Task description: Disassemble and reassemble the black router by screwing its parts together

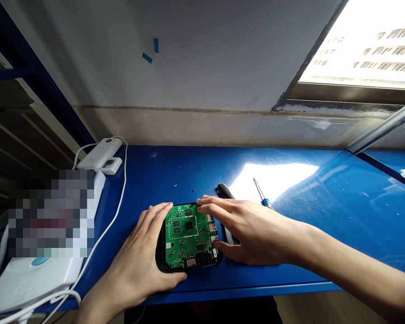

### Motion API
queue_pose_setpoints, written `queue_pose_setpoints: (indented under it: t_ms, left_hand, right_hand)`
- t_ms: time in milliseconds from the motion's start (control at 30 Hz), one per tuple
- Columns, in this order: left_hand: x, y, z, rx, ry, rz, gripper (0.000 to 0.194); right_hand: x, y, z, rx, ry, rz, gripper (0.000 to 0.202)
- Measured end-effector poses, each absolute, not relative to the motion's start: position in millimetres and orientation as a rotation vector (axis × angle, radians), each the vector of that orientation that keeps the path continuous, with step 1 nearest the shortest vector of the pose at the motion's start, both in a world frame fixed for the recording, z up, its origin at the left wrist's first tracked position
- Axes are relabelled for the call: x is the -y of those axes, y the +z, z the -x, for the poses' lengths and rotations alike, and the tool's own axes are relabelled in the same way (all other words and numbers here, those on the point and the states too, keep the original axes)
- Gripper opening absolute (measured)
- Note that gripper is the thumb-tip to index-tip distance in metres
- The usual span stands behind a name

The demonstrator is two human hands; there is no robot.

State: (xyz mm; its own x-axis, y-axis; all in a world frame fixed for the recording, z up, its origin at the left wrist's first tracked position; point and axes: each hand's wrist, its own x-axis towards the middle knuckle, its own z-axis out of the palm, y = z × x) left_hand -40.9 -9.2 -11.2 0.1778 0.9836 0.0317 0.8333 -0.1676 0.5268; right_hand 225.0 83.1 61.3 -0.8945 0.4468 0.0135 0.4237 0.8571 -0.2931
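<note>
A green circuit board [185,240] lies face up in a shallow black plastic case [159,256] near the table's front edge. My left hand [135,256] is closed around the left side, fingertips at the far left corner and thumb along the near edge. On the right side, my right hand [256,229] grips it, fingers over the far right corner and thumb against the metal ports. Partly hidden behind that hand lies a black-handled tool [225,191]. Farther right is a screwdriver [265,202] with a blue handle and thin shaft. Small screws [194,190] lie loose beyond the board.
The blue table [148,166] meets a wall at the back. On the left stand a white device [64,270] with a blurred-out top, a white box-shaped gadget [100,153] and a white cable [116,211]. A metal frame bar [381,128] slants at the right.
</note>
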Motion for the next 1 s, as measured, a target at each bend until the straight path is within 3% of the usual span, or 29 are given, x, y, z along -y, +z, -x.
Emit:
queue_pose_setpoints:
  t_ms: [200,367,600,833,1000]
  left_hand:
    - [10.6,-14.6,44.2,-1.71,0.5,-2.063,0.111]
    - [12.0,-16.1,44.7,-1.723,0.485,-2.077,0.085]
    - [11.7,-12.2,43.8,-1.708,0.502,-2.078,0.079]
    - [14.4,-9.7,40.0,-1.74,0.424,-2.057,0.082]
    - [14.6,-9.4,38.1,-1.773,0.422,-2.08,0.083]
  right_hand:
    - [-82.8,60.4,-222.7,2.977,0.48,0.673,0.042]
    - [-79.4,58.4,-223.0,2.994,0.487,0.615,0.03]
    - [-77.2,51.6,-225.2,2.922,0.411,0.6,0.024]
    - [-89.9,47.3,-263.3,2.612,0.126,0.952,0.034]
    - [-81.8,45.5,-286.3,2.632,0.138,1.229,0.045]
